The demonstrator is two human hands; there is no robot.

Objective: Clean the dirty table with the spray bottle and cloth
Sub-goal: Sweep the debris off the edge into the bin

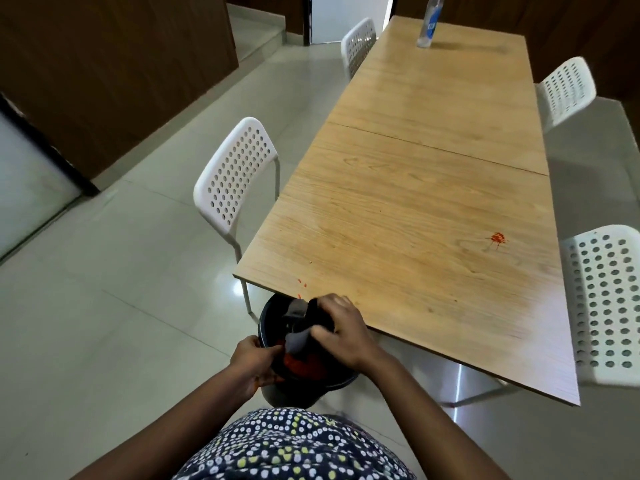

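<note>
Head view, both hands gripping grey cloth (297, 336) over black bin (273, 318) at table (415, 202) corner, left hand (251, 367) pinching its lower edge, right hand (341, 329) closed on top, red stain (498, 238) near right edge, bottle (429, 24) at far end.

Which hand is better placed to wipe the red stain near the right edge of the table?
Probably the right hand: it grips the cloth over the bin, and the red stain lies on its side.

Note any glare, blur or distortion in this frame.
Head view: wide-angle bending bows the table edges and stretches the corners; soft glare on the floor tiles and the table's near right end; the bottle and far chair are smeared; both hands, left and right, fairly sharp over the bin.
</note>
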